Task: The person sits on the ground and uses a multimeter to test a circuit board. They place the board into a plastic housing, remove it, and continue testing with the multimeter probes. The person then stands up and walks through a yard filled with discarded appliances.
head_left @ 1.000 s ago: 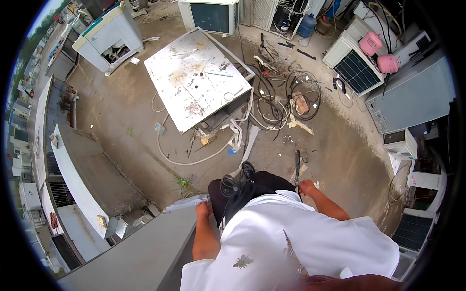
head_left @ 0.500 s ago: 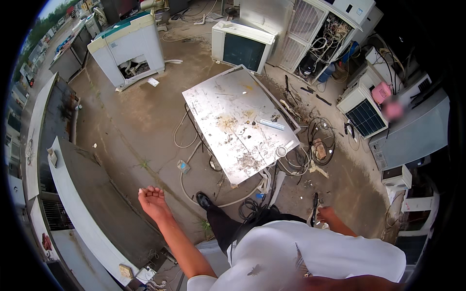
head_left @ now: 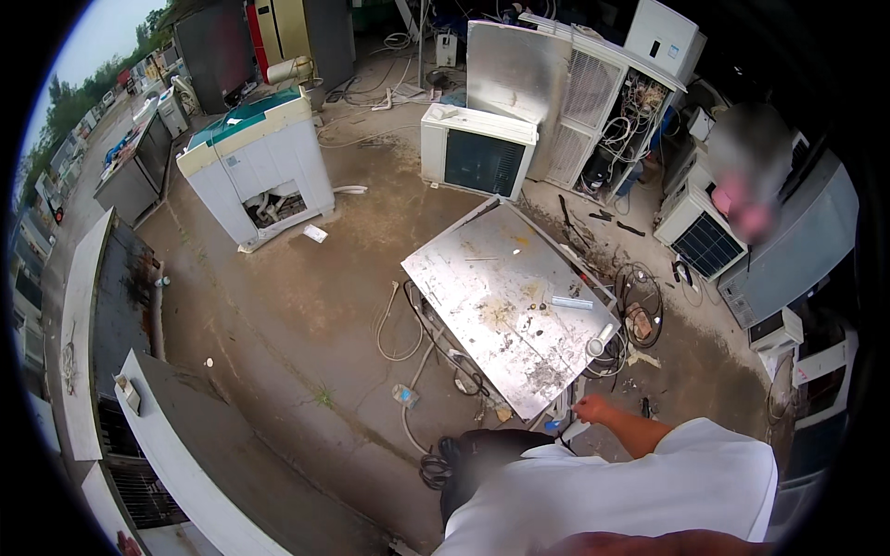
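Observation:
My right hand [head_left: 591,409] is beside the near corner of a low metal-topped table [head_left: 510,306], its fingers curled. Whatever it grips, if anything, is too small to make out. A pale strip [head_left: 574,431] lies just under it. My left hand is out of the picture. A coil of black cable [head_left: 439,463] shows next to my dark trouser leg, left of my body. On the worn, stained tabletop lie a short pale bar [head_left: 572,303], a white round-ended piece [head_left: 595,347] and several small scraps. Cables [head_left: 445,338] run along the table's left side.
A white washing machine [head_left: 264,176] with an opened side stands far left; an air-conditioner outdoor unit [head_left: 477,153] is behind the table. Another outdoor unit [head_left: 700,227] sits right. Loose cable [head_left: 640,287] and a brick [head_left: 638,322] lie by the table. Long metal cabinets [head_left: 213,445] line the left.
My left hand has left the picture. My right hand has come forward to the table's near corner. The coil of black cable now shows farther left of the table corner. The view has shifted.

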`<state>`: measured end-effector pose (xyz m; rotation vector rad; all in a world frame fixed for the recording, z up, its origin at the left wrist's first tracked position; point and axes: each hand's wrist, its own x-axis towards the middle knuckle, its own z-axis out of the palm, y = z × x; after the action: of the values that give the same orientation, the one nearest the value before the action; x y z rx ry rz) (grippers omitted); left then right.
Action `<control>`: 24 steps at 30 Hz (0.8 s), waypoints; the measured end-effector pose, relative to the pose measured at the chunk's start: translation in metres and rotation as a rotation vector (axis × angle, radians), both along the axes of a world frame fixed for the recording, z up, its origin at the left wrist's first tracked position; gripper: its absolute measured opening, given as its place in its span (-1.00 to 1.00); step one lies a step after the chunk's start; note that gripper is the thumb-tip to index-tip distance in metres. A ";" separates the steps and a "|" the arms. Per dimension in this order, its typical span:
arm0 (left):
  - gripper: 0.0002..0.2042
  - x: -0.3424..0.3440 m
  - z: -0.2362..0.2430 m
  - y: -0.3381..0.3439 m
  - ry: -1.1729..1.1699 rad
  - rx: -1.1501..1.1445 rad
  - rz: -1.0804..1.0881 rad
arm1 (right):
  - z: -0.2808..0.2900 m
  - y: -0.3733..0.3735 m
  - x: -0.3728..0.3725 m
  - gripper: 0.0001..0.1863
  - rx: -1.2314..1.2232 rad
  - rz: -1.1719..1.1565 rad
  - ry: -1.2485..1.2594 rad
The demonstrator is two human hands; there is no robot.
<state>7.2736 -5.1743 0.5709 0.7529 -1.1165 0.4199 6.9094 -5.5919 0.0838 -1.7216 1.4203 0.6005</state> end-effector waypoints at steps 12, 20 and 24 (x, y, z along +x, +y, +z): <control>-0.68 0.155 -0.145 -0.098 0.818 0.604 -0.074 | -0.065 0.049 0.124 -0.57 0.123 0.511 0.099; -0.70 0.328 -0.227 -0.128 1.055 0.767 -0.158 | -0.142 -0.011 0.289 -0.70 -0.133 0.635 0.121; -0.71 0.431 -0.219 -0.125 1.065 0.811 -0.079 | -0.063 0.026 0.488 -0.60 0.009 0.096 -0.056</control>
<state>7.7047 -5.2990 0.3517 1.3971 -0.2451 -0.5293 7.3974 -5.5663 0.0209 -1.7934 1.3000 0.6046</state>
